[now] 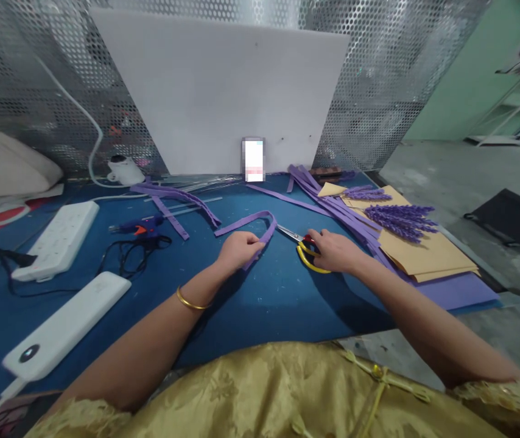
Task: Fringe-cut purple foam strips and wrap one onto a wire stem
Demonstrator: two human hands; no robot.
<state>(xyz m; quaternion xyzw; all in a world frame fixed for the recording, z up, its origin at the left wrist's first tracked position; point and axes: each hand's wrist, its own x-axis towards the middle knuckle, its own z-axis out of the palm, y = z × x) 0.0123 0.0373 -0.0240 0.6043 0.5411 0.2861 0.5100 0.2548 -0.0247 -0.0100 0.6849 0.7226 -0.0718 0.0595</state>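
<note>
In the head view, work looks partway: one long, narrow purple strip (242, 222) is in hand, not severed where it shows, while a bundle of flat purple strips (333, 210) at right seems untouched. The strip arches over the middle of the blue surface (260, 310), matte and supple. The left hand (242, 248) has its grip pinched on it; the right hand (335, 248) grips yellow-and-red-handled metal scissors (301, 240), tips beside the strip.

Left fingers (254, 244) pinching a bent purple strip (270, 229), right fingers (318, 238) holding yellow-handled scissors (291, 234), blue table (269, 310) beneath
</note>
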